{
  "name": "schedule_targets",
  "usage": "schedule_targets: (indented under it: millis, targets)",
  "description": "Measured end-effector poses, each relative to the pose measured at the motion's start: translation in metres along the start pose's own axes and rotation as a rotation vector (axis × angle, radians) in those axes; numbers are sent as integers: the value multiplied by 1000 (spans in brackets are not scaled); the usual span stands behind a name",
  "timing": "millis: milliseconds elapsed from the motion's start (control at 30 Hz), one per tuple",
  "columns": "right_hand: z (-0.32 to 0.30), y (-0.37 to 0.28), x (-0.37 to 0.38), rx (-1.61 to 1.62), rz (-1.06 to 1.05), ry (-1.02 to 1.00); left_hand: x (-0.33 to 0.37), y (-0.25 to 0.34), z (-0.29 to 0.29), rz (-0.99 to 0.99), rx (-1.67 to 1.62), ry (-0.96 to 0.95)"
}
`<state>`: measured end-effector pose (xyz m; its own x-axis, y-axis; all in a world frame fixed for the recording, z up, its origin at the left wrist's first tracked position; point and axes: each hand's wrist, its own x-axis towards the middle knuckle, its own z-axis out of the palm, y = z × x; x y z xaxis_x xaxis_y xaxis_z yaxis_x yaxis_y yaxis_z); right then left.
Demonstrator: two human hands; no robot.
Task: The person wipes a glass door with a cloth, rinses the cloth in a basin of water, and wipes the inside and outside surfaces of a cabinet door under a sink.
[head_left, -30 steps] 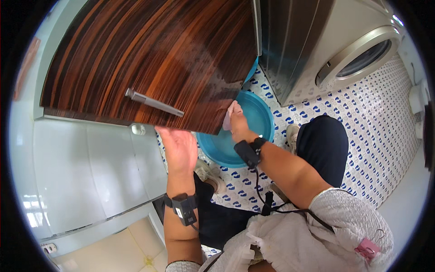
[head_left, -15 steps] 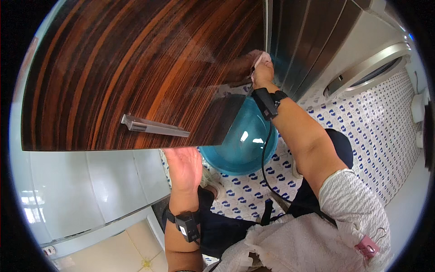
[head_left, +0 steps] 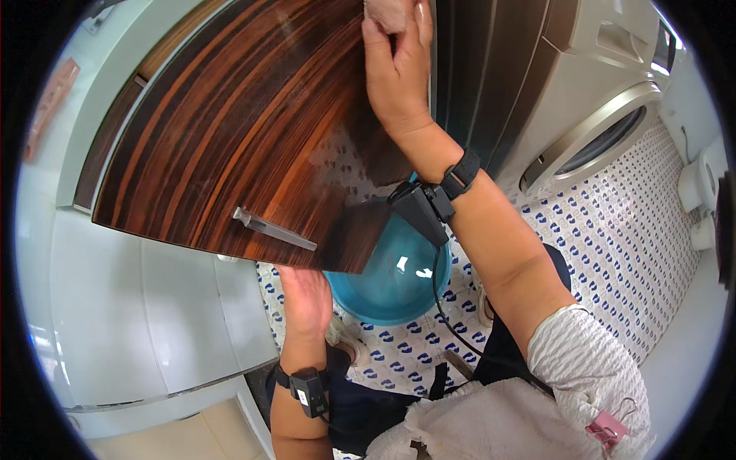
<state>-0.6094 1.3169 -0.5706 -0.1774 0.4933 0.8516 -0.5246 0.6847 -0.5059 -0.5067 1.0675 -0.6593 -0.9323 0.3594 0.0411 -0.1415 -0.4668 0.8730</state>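
A glossy dark-brown striped wooden cabinet door point(head_left: 230, 146) stands swung open in front of me, with a clear bar handle point(head_left: 274, 230) near its lower edge. My right hand point(head_left: 402, 77) is closed on a pale pink cloth point(head_left: 386, 14) and presses it to the upper part of the door near its right edge. My left hand point(head_left: 308, 300) is palm-up at the door's bottom edge; its fingers are hidden behind the door. Damp-looking marks show on the door's surface between the handle and my right hand.
Below the door a teal basin point(head_left: 391, 307) with water stands on the floor point(head_left: 598, 238) patterned with blue footprints. A front-loading washing machine point(head_left: 529, 146) is at the right. White glossy panels point(head_left: 176, 307) run along the left. A black cable point(head_left: 452, 330) hangs from my right wrist.
My right hand has moved up the door with the cloth, from low by its right edge. The door has swung, exposing more cabinet frame at left. My left hand stays at the bottom edge.
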Motion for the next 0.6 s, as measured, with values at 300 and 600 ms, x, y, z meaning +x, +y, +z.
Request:
schedule_targets:
  millis: [300,600]
  targets:
    - [-31,115,-125,-231,288,29,-4,-2,-1,6,-37,12]
    - [-71,126,-201,-410,1249,-295,-4,2,-3,26,-23,-72]
